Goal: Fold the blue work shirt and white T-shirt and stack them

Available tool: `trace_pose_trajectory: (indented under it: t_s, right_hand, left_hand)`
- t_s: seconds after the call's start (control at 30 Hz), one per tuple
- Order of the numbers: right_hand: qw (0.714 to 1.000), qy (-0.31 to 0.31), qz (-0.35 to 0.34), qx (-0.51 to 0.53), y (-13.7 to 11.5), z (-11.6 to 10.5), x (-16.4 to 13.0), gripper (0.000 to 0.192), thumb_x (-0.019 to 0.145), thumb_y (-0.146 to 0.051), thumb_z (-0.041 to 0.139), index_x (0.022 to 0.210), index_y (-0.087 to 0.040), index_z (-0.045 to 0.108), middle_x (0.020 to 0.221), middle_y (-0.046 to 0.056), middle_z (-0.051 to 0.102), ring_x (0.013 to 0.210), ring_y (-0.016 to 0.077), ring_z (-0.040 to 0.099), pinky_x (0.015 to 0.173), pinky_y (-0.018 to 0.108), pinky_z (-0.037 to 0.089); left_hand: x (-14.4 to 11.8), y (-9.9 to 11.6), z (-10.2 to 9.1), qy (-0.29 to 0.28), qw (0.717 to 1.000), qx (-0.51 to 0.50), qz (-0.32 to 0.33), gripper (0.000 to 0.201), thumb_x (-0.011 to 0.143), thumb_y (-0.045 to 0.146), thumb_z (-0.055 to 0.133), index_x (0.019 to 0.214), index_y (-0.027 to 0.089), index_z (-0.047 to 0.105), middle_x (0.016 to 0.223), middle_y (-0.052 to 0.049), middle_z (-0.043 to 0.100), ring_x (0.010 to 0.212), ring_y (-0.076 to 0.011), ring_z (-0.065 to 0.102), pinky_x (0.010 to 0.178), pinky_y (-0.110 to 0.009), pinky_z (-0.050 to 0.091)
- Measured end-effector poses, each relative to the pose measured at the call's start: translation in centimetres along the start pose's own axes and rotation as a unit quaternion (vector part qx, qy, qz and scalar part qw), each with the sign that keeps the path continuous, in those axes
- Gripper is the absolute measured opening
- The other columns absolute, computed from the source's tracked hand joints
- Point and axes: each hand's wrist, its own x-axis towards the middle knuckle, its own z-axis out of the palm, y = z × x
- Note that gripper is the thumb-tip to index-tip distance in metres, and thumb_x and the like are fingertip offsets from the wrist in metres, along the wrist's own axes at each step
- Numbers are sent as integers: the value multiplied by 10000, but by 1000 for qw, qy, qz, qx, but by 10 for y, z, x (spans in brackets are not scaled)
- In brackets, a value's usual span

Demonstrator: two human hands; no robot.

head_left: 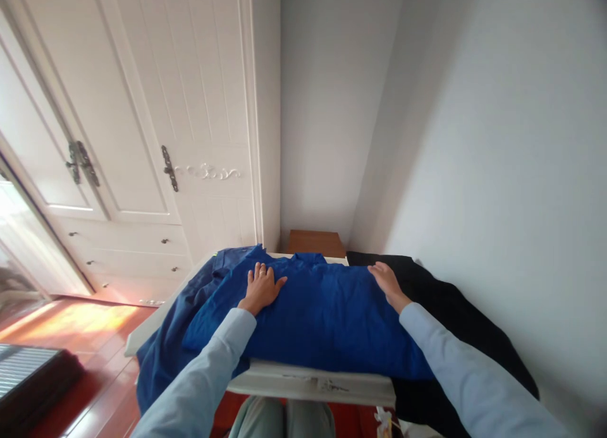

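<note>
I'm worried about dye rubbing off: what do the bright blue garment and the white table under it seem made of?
Bright blue garment: cloth, perhaps cotton or a blend, matte; soft creases show, but the fibre is uncertain.
White table: perhaps painted wood or board, smooth and faintly glossy, by its moulded-looking edge.

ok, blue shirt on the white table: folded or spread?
Spread: the blue shirt lies broad across the white table, left hand flat on it, right hand at its right side. Can't tell whether any part is tucked under.
</note>
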Motion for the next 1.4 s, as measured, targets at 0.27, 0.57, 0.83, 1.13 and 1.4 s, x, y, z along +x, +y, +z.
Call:
trace_pose_trajectory:
  t_s: [0.27, 0.57, 0.83, 1.13, 1.4]
  right_hand:
    - [832, -201, -270, -441, 7, 34, -1, 658, 952, -361, 507, 1569, -149, 414, 1665, 139, 343, 1557, 275, 283, 1286, 472, 204]
    - [805, -182, -128, -549, 40, 31, 20, 662, 1054, -495, 335, 1591, -110, 382, 1679, 176, 290, 1572, 325, 229, 1263, 515, 196]
    - [811, -143, -155, -546, 24, 34, 36, 514, 1063, -323, 312, 1487, -119, 520, 1475, 192, 577, 1365, 286, 543, 1149, 393, 378]
    - [862, -80, -109, -488, 32, 13, 73, 293, 878, -174, 598, 1124, -92, 735, 1162, 242, 724, 1142, 343, 684, 982, 447, 516]
    - [929, -69, -181, -314, 8, -15, 119, 383, 847, -288, 602, 1180, -148, 730, 1152, 130, 773, 1044, 228, 737, 953, 334, 571]
  left_hand:
    - [0, -3, 5, -81, 953, 260, 130, 796, 1027, 636, 291, 1578, 71, 391, 1663, -215, 290, 1587, -356, 84, 1278, -560, 104]
    - [-11, -44, 45, -92, 966, 225, 88, 769, 1040, 630, 195, 1607, 135, 357, 1678, -153, 282, 1578, -318, 190, 1283, -529, 106]
    - [5, -21, 20, -95, 963, 231, 104, 567, 1041, 514, 365, 1353, 132, 646, 1466, -189, 580, 1402, -349, 488, 1150, -495, 384]
    - [86, -39, -37, -6, 979, 199, -52, 408, 897, 299, 619, 1240, 81, 640, 1278, -245, 673, 1247, -398, 607, 975, -476, 500]
    - [107, -65, -74, 62, 990, 72, -106, 342, 967, 317, 450, 1213, 203, 658, 1187, -85, 750, 1122, -240, 692, 887, -314, 533]
